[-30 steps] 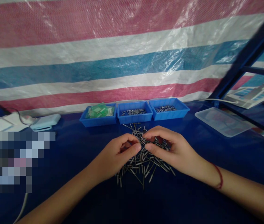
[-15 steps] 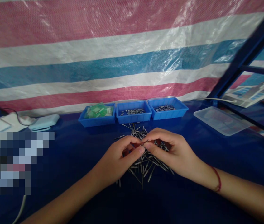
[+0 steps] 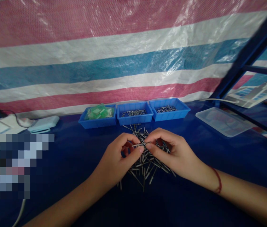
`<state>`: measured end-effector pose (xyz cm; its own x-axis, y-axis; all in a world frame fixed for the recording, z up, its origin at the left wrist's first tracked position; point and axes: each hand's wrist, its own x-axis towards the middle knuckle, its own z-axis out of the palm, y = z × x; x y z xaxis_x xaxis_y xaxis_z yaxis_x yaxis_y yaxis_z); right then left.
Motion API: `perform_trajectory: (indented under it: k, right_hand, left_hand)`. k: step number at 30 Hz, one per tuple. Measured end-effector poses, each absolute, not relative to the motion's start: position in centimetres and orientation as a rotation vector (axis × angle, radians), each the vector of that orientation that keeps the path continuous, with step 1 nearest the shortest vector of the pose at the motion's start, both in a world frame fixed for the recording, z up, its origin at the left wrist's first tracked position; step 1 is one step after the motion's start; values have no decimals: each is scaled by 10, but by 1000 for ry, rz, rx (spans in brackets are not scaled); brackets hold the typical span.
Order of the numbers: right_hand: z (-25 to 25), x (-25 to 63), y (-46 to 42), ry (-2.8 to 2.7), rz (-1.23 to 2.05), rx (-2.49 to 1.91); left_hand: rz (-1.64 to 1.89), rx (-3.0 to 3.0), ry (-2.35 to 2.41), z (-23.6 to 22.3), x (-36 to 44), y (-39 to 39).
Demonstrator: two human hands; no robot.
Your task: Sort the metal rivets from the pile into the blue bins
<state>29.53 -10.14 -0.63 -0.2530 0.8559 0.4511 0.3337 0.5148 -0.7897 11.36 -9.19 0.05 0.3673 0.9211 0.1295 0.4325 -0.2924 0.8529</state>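
A blind rivet [image 3: 138, 145] with a thin metal stem lies crosswise between my two hands, above a loose pile of rivets [image 3: 145, 165] on the blue table. My right hand [image 3: 171, 146] pinches one end of it between thumb and forefinger. The thumb and forefinger of my left hand [image 3: 119, 154] are slightly apart, on either side of the rivet's other end. Whether the left thumb touches it is hard to make out. Both hands partly cover the pile.
Behind the pile stand three blue bins: one with green packets [image 3: 100, 112], and a middle bin [image 3: 135, 118] and right bin [image 3: 172, 116] with rivets. A clear plastic lid [image 3: 223, 121] lies to the right. A light-blue case [image 3: 43, 123] sits at left, beyond a pixelated area.
My left fingertips have parted and drawn slightly left, so the rivet between the hands now shows. My right hand keeps its pinch almost in place.
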Motion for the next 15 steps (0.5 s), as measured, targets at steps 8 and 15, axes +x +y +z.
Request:
perform_trajectory:
  k: [8,15]
  right_hand:
    - [-7,294,-99,-1931,714,-963]
    - [-1,307,-84,-1956,490,-1046]
  left_hand:
    - [896,2009,1157,1,112,-93]
    - [765,2016,1290,3,104,-86]
